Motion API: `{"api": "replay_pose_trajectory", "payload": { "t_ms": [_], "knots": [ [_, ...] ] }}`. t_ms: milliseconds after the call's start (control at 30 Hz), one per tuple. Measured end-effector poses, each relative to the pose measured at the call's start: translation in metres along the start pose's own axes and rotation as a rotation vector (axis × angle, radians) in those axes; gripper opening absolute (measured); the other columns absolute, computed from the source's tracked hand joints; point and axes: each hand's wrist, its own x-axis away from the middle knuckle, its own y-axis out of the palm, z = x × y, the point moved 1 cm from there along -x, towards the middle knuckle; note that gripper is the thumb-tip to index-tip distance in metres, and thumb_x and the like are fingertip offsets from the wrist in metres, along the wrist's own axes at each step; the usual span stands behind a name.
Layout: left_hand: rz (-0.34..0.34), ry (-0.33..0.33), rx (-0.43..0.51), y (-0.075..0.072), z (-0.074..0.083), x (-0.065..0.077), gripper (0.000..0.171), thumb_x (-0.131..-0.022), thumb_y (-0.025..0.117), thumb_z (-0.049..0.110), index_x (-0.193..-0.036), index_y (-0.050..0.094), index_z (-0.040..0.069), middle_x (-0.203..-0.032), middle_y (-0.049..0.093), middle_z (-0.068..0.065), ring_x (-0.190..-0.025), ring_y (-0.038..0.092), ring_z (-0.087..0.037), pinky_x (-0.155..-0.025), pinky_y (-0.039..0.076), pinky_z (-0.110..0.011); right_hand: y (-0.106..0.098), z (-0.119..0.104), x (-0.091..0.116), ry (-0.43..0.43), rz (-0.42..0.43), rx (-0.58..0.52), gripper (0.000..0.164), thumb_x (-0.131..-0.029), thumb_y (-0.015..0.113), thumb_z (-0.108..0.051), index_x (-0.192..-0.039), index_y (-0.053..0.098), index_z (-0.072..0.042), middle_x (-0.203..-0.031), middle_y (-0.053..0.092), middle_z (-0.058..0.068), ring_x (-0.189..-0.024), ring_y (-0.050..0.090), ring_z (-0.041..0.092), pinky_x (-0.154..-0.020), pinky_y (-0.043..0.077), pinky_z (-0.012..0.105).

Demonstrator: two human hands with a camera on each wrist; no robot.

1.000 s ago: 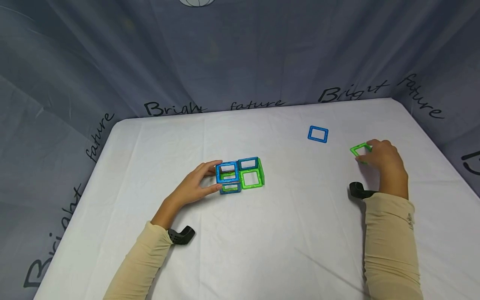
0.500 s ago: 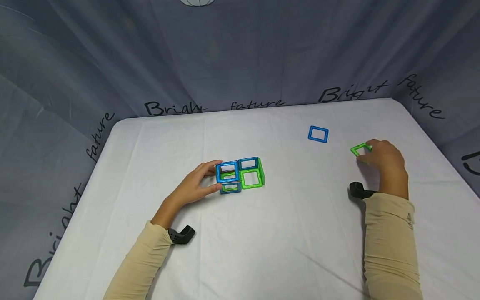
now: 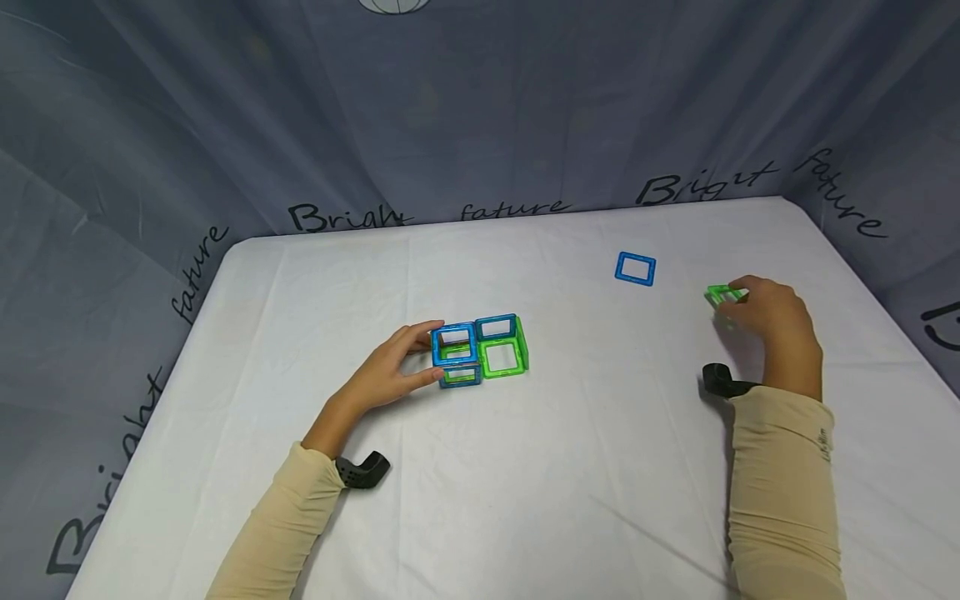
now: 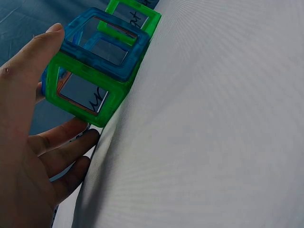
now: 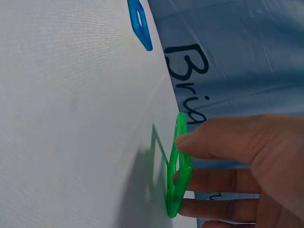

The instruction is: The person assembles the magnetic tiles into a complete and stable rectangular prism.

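Note:
My left hand (image 3: 390,364) grips the left end of a small structure of magnetic tiles (image 3: 474,343), thumb at the front and a finger at the back. The structure has blue and green square frames: a box on the left, topped by a blue square, and a half with no top on the right. Off to the right, my right hand (image 3: 776,321) pinches a loose green square magnetic tile (image 5: 178,194) between thumb and fingers. In the right wrist view that tile stands tilted on edge above its shadow. The fingers cover part of it.
One loose blue square tile (image 3: 633,282) lies flat near the far side, left of my right hand. White cloth (image 3: 570,467) covers the table. Grey curtains with handwriting (image 3: 517,210) hang behind the far and side edges.
My right hand has tipped the green tile up from the table and shifted slightly to the right. The left hand and the tile structure stay in place.

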Motion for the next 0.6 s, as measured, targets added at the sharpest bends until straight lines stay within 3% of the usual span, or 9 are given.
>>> {"api": "replay_pose_trajectory", "payload": {
  "t_ms": [233, 600],
  "knots": [
    [-0.001, 0.008, 0.001, -0.0012, 0.0013, 0.0008, 0.069, -0.082, 0.066, 0.038, -0.140, 0.031, 0.031, -0.122, 0.051, -0.003, -0.115, 0.053, -0.019, -0.101, 0.035, -0.048, -0.0020, -0.0013, 0.0001, -0.043, 0.042, 0.006, 0.044, -0.087, 0.048, -0.016, -0.124, 0.044, 0.008, -0.111, 0.051, 0.033, -0.100, 0.046, 0.050, -0.081, 0.038, 0.060],
    [0.000, 0.001, -0.007, -0.0009, 0.0011, 0.0001, 0.067, -0.082, 0.066, 0.036, -0.140, 0.031, 0.031, -0.123, 0.052, -0.004, -0.115, 0.053, -0.019, -0.101, 0.035, -0.048, -0.0040, -0.0045, 0.0015, -0.054, 0.032, -0.012, 0.043, -0.087, 0.044, -0.012, -0.126, 0.043, 0.006, -0.116, 0.047, 0.034, -0.105, 0.043, 0.051, -0.086, 0.035, 0.062]
  ]
}}
